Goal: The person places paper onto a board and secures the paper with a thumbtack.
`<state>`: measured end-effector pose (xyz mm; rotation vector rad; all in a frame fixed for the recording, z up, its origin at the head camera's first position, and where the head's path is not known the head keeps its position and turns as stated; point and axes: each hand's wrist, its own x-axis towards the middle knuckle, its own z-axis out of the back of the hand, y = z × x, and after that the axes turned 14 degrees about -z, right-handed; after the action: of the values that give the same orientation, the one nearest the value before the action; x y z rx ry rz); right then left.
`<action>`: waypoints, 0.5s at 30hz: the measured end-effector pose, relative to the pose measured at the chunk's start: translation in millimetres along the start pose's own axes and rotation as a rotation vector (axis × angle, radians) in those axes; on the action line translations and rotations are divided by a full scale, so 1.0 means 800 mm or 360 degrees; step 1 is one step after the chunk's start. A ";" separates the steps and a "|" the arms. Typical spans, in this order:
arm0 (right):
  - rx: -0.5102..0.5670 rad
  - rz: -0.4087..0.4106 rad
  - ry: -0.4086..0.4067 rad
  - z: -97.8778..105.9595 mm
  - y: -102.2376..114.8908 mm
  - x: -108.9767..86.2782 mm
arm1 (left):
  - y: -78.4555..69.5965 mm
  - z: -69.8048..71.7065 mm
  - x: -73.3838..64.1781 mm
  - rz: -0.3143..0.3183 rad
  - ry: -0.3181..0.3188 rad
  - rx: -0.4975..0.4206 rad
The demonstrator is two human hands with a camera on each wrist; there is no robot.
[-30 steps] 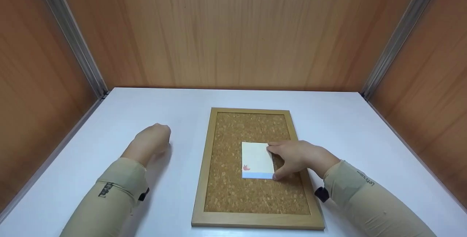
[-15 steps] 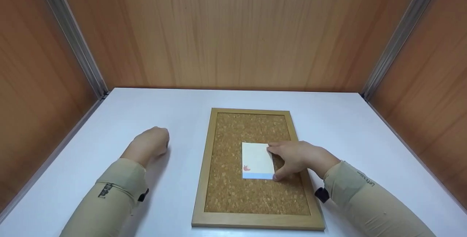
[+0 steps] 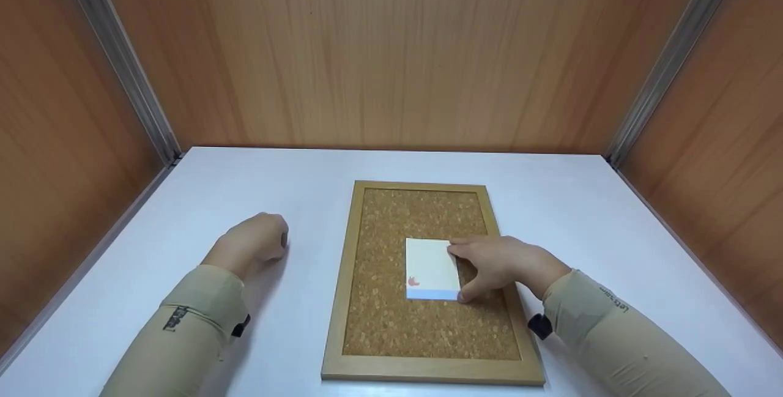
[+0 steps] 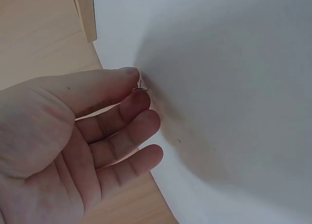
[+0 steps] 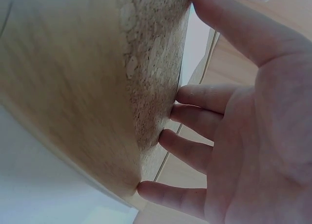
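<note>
Thumbtack [image 4: 139, 89], apparently, pinched by left hand [image 3: 254, 239] | right hand [image 3: 494, 262] spread, touching paper note [image 3: 428, 265] on corkboard [image 3: 422, 336]

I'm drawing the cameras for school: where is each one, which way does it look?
Head: on the person's head, looking forward and down at the corkboard and paper; left hand, right hand and sleeves show.
Left wrist: on that wrist, facing a pin-like thing and the tabletop; left hand's palm side shows.
Right wrist: on that wrist, facing the corkboard; right hand's palm side shows.
Head and right wrist share the right hand and corkboard.
</note>
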<state>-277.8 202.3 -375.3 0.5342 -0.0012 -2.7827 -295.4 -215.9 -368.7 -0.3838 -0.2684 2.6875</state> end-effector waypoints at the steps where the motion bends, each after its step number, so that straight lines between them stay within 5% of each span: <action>1: 0.0003 0.0001 0.0001 0.000 0.000 0.000 | 0.000 0.001 -0.001 0.0002 -0.0003 -0.0002; 6: 0.0013 -0.0005 0.0008 0.000 0.000 -0.001 | 0.004 0.008 -0.003 0.0029 -0.0067 -0.0047; 15: 0.0024 -0.0026 0.0009 -0.001 -0.001 0.000 | 0.008 0.031 -0.011 -0.0105 -0.0273 0.0068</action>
<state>-277.7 202.7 -375.9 0.5481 -0.0166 -2.7994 -297.6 -228.3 -344.8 -0.1289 -0.2678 2.6593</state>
